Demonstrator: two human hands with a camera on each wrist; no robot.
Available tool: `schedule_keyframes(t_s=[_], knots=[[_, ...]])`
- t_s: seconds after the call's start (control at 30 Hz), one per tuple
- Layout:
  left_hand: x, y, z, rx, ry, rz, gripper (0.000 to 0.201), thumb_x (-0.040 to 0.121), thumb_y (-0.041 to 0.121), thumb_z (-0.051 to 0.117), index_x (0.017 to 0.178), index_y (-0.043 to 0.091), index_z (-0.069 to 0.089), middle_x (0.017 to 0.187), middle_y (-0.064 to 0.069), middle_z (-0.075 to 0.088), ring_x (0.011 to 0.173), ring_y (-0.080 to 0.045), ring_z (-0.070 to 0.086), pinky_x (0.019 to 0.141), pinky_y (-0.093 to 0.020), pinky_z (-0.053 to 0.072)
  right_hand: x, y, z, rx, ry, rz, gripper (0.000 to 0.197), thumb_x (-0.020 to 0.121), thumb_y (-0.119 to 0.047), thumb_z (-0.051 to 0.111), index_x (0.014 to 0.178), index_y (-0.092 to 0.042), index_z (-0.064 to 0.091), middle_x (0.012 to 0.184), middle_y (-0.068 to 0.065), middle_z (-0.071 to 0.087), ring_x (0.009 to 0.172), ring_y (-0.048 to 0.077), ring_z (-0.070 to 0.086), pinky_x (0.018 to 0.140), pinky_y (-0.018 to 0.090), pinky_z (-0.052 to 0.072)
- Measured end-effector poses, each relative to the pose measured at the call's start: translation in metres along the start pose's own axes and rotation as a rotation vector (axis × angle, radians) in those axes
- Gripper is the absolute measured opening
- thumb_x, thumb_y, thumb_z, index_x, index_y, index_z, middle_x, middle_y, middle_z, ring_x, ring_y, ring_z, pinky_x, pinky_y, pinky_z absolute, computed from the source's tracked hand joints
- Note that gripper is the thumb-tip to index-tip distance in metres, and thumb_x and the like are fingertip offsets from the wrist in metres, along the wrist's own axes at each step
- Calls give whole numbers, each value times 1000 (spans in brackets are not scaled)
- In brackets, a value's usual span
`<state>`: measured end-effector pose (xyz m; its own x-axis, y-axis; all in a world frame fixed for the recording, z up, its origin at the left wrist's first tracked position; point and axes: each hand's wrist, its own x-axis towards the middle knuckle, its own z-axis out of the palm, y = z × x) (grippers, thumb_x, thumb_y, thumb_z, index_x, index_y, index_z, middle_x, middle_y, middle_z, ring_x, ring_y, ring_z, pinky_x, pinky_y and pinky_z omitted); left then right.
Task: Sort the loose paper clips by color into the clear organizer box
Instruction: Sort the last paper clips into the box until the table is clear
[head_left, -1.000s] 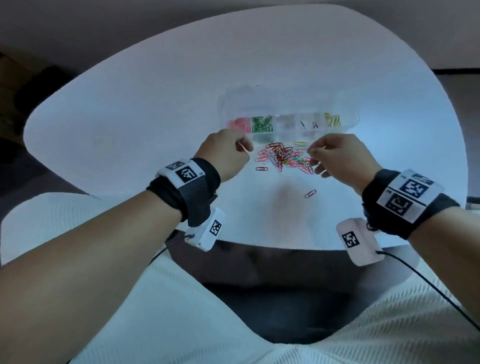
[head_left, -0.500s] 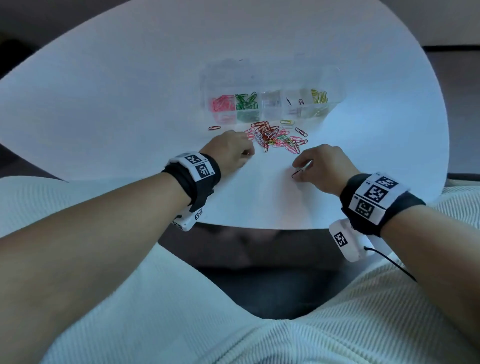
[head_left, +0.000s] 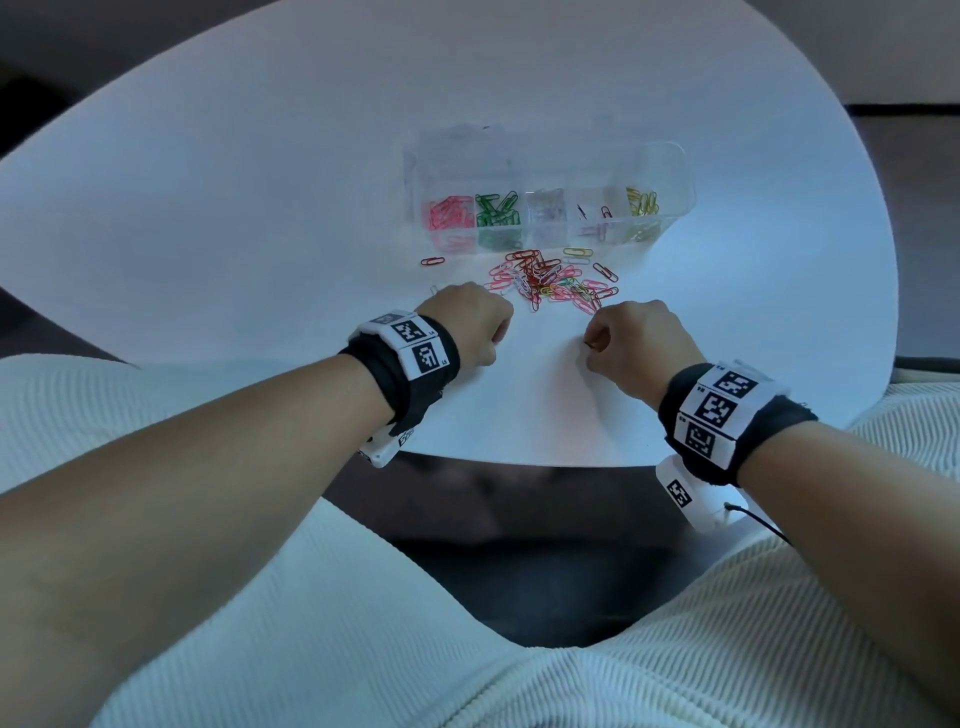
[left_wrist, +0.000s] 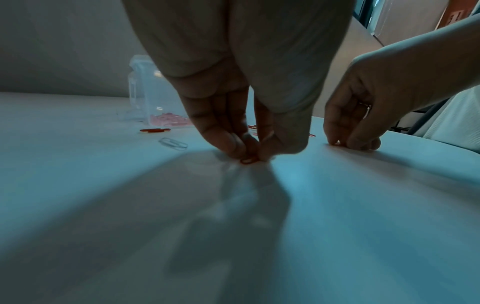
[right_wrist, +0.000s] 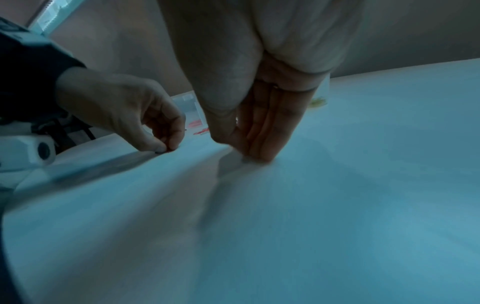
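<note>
A small red wire paper clip (left_wrist: 248, 160) is pinched flat against the white tabletop (head_left: 260, 208) by the curled fingers (left_wrist: 228, 142) of the left hand (head_left: 470, 325). It lies directly under the fingertips; its long axis cannot be told. The right hand (head_left: 636, 340) is closed on something small at the tabletop, too blurred to name. The clear plastic organizer box (head_left: 670, 171) stands beyond the heap of mixed coloured paper clips (head_left: 550, 280), ahead of both hands, so the lift is judged to go forward
</note>
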<state>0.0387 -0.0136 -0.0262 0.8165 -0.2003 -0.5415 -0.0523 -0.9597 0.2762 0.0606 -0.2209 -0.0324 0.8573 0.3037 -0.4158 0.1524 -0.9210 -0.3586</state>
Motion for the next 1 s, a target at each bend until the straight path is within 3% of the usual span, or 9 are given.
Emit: schedule_keyframes(t_s=[0.13, 0.23, 0.3, 0.43, 0.5, 0.63, 0.73, 0.83, 1.0], knots=[[-2, 3, 2, 22, -22, 15, 13, 80, 7, 58, 83, 19, 54, 96, -6, 62, 90, -27, 59, 69, -31, 45, -1, -3, -1, 114, -14, 37, 9, 81, -18, 63, 88, -19, 69, 78, 0, 64, 73, 18, 58, 61, 23, 43], [-4, 2, 1, -13, -3, 8, 10, 80, 9, 59, 86, 17, 61, 97, -5, 64, 90, -25, 60, 72, -31, 49, -2, -4, -11, 483, -2, 186, 17, 81, -11, 55, 73, -11, 70, 63, 1, 60, 58, 16, 54, 56, 23, 42], [-6, 0, -4, -112, 54, -13, 13, 80, 12, 61, 90, 15, 69, 95, -1, 67, 89, -20, 61, 74, -28, 49, 0, -3, -18, 751, 23, 293, 16, 69, -4, 49, 59, -2, 62, 55, 14, 52, 49, 26, 45, 50, 24, 35], [-6, -11, -26, -458, 214, -143, 14, 81, 11, 63, 84, 15, 76, 81, 5, 67, 76, -8, 59, 66, -19, 42, 2, -5, -26, 981, 56, 343, 17, 46, -9, 41, 57, -1, 51, 57, 15, 41, 52, 23, 33, 52, 30, 23], [-5, -24, -33, -566, 276, -220, 16, 81, 6, 63, 84, 17, 75, 82, 4, 66, 76, -9, 59, 68, -20, 44, 4, -3, -26, 887, 47, 310, 15, 56, -11, 45, 60, -1, 55, 54, 11, 44, 49, 22, 34, 50, 26, 25], [-5, -48, -28, -640, 303, -308, 33, 81, -9, 58, 95, 18, 70, 107, -4, 63, 92, -21, 66, 85, -31, 54, 12, 0, -20, 484, 102, 196, 25, 84, -20, 48, 76, -18, 72, 59, -5, 53, 59, 18, 48, 53, 29, 34], [-4, -51, -21, -575, 380, -351, 38, 81, -12, 46, 95, 18, 64, 105, -6, 63, 92, -24, 62, 82, -33, 53, 12, 1, -16, 196, 162, 137, 21, 87, -33, 55, 93, -26, 74, 65, -6, 58, 75, 24, 58, 62, 27, 38], [-2, -48, -21, -533, 439, -425, 31, 83, -8, 34, 94, 14, 53, 102, -11, 60, 90, -27, 57, 78, -36, 49, 11, 3, -15, 117, 139, 153, 22, 86, -34, 63, 104, -31, 74, 96, 1, 73, 90, 24, 65, 70, 25, 44], [3, -56, -23, -556, 488, -560, 27, 85, 4, 40, 104, 8, 58, 107, -10, 61, 96, -28, 58, 77, -36, 49, 10, 5, -15, 66, 90, 143, 13, 84, -31, 68, 94, -29, 77, 98, 5, 73, 85, 26, 66, 68, 26, 47]])
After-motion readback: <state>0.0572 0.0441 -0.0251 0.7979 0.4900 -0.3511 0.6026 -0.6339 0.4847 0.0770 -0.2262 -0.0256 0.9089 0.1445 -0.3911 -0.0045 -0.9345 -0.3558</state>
